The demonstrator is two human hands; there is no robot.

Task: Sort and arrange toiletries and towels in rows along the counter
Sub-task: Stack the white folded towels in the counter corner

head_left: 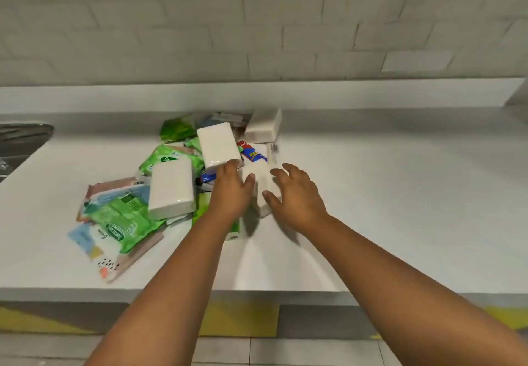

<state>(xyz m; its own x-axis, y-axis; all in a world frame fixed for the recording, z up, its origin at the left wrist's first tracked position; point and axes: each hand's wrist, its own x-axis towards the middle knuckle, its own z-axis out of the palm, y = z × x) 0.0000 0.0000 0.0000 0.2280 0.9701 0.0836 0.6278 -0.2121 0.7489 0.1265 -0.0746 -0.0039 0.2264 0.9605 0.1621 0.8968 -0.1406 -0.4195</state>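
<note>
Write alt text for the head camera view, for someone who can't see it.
Two bare hands, left hand and right hand, reach for a white packet beside a jumbled pile of green wipe packs and white packets on a white counter.

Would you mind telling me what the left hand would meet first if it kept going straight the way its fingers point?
Most likely the white tissue pack tilted atop the pile: the left hand has its fingertips right at that pack's near edge, though depth is unclear.

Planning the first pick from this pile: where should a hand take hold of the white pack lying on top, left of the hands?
Probably the white pack across its two long sides, coming from above. It lies flat and uncovered atop the green wipes packet, its narrow width exposed to a hand.
</note>
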